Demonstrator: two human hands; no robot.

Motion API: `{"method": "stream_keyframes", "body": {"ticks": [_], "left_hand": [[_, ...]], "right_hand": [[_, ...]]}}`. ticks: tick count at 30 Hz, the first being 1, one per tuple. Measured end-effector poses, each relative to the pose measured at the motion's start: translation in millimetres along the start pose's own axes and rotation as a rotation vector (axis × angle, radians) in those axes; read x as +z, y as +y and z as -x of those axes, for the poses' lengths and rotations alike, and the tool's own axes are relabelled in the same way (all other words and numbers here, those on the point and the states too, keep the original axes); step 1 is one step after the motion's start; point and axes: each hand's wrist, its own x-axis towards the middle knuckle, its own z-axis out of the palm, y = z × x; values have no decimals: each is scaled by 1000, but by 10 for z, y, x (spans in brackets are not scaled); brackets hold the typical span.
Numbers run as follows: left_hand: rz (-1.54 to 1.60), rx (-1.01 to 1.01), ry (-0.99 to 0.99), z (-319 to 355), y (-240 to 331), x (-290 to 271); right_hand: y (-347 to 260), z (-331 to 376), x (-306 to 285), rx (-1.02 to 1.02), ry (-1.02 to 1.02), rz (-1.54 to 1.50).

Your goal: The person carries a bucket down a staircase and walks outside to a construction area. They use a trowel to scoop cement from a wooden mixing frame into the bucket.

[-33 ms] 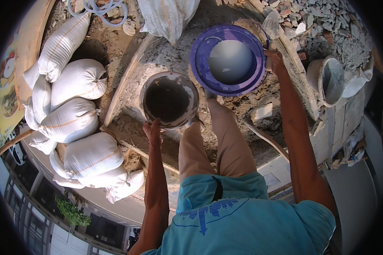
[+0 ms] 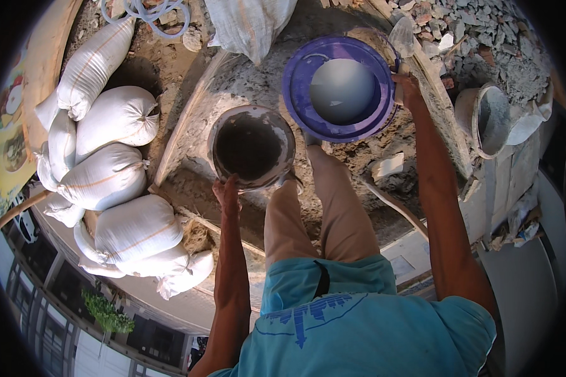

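Observation:
A mortar-smeared bucket (image 2: pixel 287 139) with a dark inside stands in front of my legs, a little left of middle. My left hand (image 2: pixel 228 190) is closed on its near left rim. Farther off to the right, a purple bucket (image 2: pixel 295 88) holds greyish liquid with a bright, pale surface. Its right edge is where my right hand (image 2: pixel 407 92) grips, fingers partly hidden behind the rim. The two buckets are apart, with wet, cement-stained ground between and around them.
Full white sacks (image 2: pixel 116 122) are piled on the left. Wooden boards (image 2: pixel 185 125) border the work area. A rubble heap (image 2: pixel 490 47) and a cement-crusted bucket (image 2: pixel 489 119) lie right. A long wooden handle (image 2: pixel 397 208) and a pale block (image 2: pixel 387 165) lie near my legs.

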Motion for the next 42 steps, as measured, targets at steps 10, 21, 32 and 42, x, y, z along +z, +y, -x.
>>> {"method": "stream_keyframes", "body": {"ticks": [10, 21, 32, 42], "left_hand": [[106, 102, -55, 62, 16, 43], [7, 74, -69, -70, -169, -56], [253, 84, -117, 72, -131, -535], [198, 131, -115, 309, 427, -834]], "right_hand": [[-85, 100, 61, 4, 13, 52], [301, 16, -91, -288, 248, 243], [144, 1931, 191, -447, 289, 709], [962, 2736, 781, -163, -167, 117]]}}
